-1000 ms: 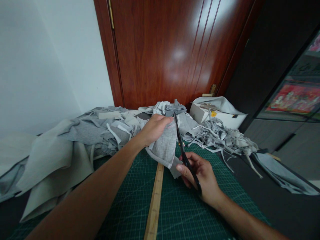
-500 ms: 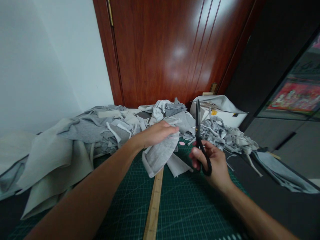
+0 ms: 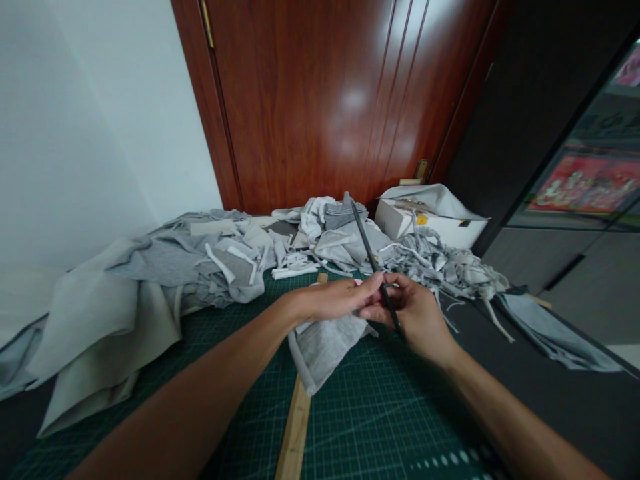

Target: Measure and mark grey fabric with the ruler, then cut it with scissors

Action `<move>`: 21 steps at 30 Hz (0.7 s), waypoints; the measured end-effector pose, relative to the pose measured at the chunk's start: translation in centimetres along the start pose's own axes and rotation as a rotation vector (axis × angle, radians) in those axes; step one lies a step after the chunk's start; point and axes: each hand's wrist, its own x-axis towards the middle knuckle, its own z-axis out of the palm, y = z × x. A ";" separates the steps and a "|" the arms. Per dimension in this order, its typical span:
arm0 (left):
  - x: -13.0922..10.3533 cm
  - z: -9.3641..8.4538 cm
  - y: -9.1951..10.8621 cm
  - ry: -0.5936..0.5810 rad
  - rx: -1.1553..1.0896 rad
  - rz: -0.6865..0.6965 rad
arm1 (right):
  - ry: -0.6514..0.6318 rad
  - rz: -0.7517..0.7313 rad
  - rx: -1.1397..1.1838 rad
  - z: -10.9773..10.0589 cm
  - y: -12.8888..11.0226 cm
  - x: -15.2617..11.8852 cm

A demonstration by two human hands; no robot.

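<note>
Light grey fabric hangs from my left hand, whose fingers are closed on its upper edge. Black scissors point up and to the left in my right hand, which is wrapped round their handles. Both hands meet at the scissors' lower part, fingertips touching or nearly so. Beneath the fabric a wooden ruler lies on the green cutting mat. Part of the fabric's top is hidden by my fingers.
Piled grey and white cloth lines the back and left. A white box stands at the back right, behind tangled fabric strips. Folded grey cloth lies far right. Behind everything is a wooden door.
My left hand has moved down and right with the fabric, and my hands have come together. The scissors have tilted left. The view has shifted slightly.
</note>
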 end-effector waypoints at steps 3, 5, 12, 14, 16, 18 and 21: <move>-0.1 0.7 -0.1 -0.021 -0.007 0.014 | -0.015 -0.013 -0.046 -0.1 0.0 0.1; -0.1 1.0 -0.2 -0.040 -0.005 -0.004 | -0.026 -0.012 -0.067 0.0 0.0 0.0; -1.3 1.1 2.6 0.520 0.229 -0.070 | 0.027 0.002 -0.065 0.6 -0.4 -0.1; -2.4 2.0 3.8 0.549 0.215 -0.074 | 0.072 0.020 -0.033 0.6 -0.5 0.0; -3.4 3.7 4.1 0.172 -0.036 -0.178 | 0.133 0.032 -0.007 0.5 -0.7 0.1; -4.1 5.9 3.4 -0.053 -0.153 -0.304 | 0.189 0.033 0.018 0.5 -1.0 0.1; -4.2 8.3 1.4 -0.008 -0.268 -0.327 | 0.235 0.020 0.101 0.7 -1.4 0.1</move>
